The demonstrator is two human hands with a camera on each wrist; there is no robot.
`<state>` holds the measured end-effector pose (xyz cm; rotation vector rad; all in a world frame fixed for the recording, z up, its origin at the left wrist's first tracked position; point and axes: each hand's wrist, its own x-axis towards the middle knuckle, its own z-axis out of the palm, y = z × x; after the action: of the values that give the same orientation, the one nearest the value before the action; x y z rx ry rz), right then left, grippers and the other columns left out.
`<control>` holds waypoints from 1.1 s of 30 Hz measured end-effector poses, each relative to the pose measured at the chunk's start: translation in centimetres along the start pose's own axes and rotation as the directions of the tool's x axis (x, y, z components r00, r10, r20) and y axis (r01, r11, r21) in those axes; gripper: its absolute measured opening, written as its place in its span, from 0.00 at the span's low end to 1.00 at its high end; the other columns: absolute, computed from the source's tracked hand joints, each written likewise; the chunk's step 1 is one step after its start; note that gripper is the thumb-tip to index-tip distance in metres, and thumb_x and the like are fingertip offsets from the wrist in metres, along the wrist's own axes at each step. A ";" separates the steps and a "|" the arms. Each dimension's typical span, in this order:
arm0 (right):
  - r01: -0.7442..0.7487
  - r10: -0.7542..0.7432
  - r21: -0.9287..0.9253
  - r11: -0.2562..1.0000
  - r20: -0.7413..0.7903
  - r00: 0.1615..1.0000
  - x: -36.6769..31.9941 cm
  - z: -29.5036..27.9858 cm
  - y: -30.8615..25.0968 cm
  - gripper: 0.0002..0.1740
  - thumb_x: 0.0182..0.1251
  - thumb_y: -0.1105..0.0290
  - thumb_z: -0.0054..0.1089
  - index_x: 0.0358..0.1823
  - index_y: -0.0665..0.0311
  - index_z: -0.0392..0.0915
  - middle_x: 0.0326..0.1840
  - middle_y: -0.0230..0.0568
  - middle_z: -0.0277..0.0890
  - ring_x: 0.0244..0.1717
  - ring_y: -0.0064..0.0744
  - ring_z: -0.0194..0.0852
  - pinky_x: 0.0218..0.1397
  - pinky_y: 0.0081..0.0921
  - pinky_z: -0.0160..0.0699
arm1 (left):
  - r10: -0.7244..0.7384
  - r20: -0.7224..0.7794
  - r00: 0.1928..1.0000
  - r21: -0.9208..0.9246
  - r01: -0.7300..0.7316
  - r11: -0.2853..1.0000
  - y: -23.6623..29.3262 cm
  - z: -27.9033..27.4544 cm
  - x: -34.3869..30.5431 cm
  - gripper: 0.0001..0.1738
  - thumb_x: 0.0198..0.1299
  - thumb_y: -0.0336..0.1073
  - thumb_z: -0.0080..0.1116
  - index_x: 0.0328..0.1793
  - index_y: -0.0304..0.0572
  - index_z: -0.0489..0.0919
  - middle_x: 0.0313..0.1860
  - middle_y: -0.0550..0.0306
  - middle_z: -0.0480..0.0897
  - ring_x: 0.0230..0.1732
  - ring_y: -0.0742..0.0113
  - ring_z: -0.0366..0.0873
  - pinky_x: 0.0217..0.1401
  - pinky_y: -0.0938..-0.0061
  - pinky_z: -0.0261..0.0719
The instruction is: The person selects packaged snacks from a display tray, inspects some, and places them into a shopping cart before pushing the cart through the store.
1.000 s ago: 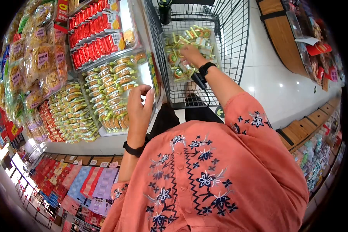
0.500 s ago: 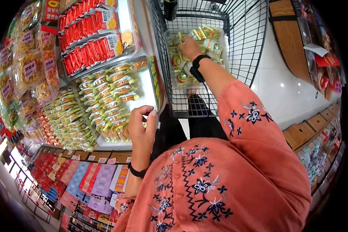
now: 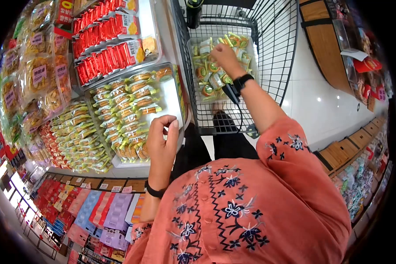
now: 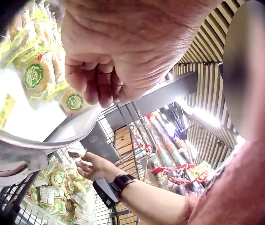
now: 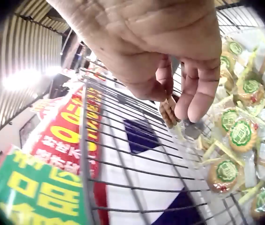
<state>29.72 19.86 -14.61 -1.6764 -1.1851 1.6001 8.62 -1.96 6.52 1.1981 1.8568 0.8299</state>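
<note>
My right hand [image 3: 225, 58] pinches a small wrapped cake [image 5: 169, 113] between thumb and fingertips; most of it is hidden by the fingers in the head view. Beneath that hand, a clear plastic bin [image 3: 253, 75] of loose wrapped cakes [image 5: 241, 135] with green round labels sits inside a wire shopping cart [image 3: 290, 48]. Beside the front edge of a display tray [image 3: 169, 94], my left hand [image 3: 161, 143] hangs with loosely curled fingers and holds nothing. Rows of wrapped cakes [image 3: 127, 103] stand on edge in that tray.
Red-wrapped packets [image 3: 105, 57] fill the tray beyond. Hanging snack bags [image 3: 39, 75] crowd the far left. A dark bottle [image 3: 193, 13] stands in the cart's corner. Wooden shelving [image 3: 328, 57] curves along the right, across the tiled floor [image 3: 310, 94].
My right hand reached among the cakes in the bin and now holds one, lifted over the pile. The left hand keeps its loose curl by the tray. The head view has shifted slightly.
</note>
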 end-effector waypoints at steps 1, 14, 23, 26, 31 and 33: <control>0.018 -0.018 0.001 1.000 0.000 1.000 -1.7 -0.4 -1.9 0.11 0.60 0.68 0.65 0.36 0.70 0.77 0.32 0.42 0.81 0.36 0.32 0.83 0.39 0.29 0.81 | 0.015 0.000 1.000 -0.019 -0.015 1.000 0.2 0.0 0.3 0.09 0.72 0.32 0.61 0.52 0.34 0.81 0.41 0.61 0.82 0.40 0.75 0.77 0.46 0.77 0.76; 0.720 -0.763 -0.381 0.580 0.055 0.644 -23.8 1.6 -15.0 0.07 0.60 0.77 0.65 0.38 0.65 0.76 0.54 0.48 0.79 0.47 0.47 0.82 0.46 0.36 0.84 | 0.052 0.298 0.953 -0.715 0.186 0.674 4.8 -0.6 1.8 0.32 0.77 0.44 0.56 0.79 0.33 0.63 0.71 0.48 0.72 0.67 0.63 0.76 0.64 0.69 0.80; 0.785 -0.752 -0.177 0.594 0.225 0.620 -27.9 5.5 -13.5 0.10 0.63 0.76 0.65 0.45 0.64 0.80 0.55 0.44 0.80 0.45 0.43 0.83 0.47 0.31 0.82 | 0.017 0.340 0.940 -0.811 0.284 0.511 0.6 -4.4 0.1 0.18 0.78 0.36 0.50 0.68 0.36 0.72 0.57 0.54 0.82 0.54 0.63 0.84 0.54 0.68 0.83; 0.645 -0.628 -0.114 0.756 0.152 0.763 -28.2 5.7 -14.3 0.10 0.67 0.76 0.61 0.48 0.68 0.80 0.47 0.42 0.79 0.39 0.32 0.82 0.42 0.26 0.81 | 0.029 0.342 0.939 -0.817 0.281 0.504 0.2 -6.0 -0.6 0.20 0.79 0.37 0.47 0.70 0.34 0.72 0.58 0.51 0.82 0.56 0.59 0.85 0.53 0.66 0.84; 0.435 -0.436 0.056 0.899 0.217 0.873 -27.1 6.4 -15.9 0.16 0.71 0.73 0.59 0.57 0.71 0.78 0.49 0.39 0.81 0.36 0.22 0.81 0.41 0.22 0.81 | 0.000 0.337 0.941 -0.830 0.297 0.471 -2.0 -7.5 -1.3 0.21 0.79 0.41 0.48 0.67 0.32 0.75 0.59 0.52 0.82 0.54 0.58 0.85 0.50 0.67 0.84; 0.391 -0.398 0.080 0.917 0.268 0.877 -26.8 7.2 -16.1 0.22 0.72 0.69 0.61 0.64 0.71 0.75 0.51 0.41 0.82 0.34 0.21 0.81 0.37 0.20 0.80 | 0.039 0.363 0.931 -0.839 0.309 0.447 -2.9 -8.0 -1.4 0.21 0.79 0.41 0.49 0.67 0.33 0.75 0.57 0.53 0.83 0.52 0.60 0.84 0.47 0.69 0.83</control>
<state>21.42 3.08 11.45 -1.1160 -1.5270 1.6071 0.88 -5.20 8.46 0.4206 0.9144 1.1977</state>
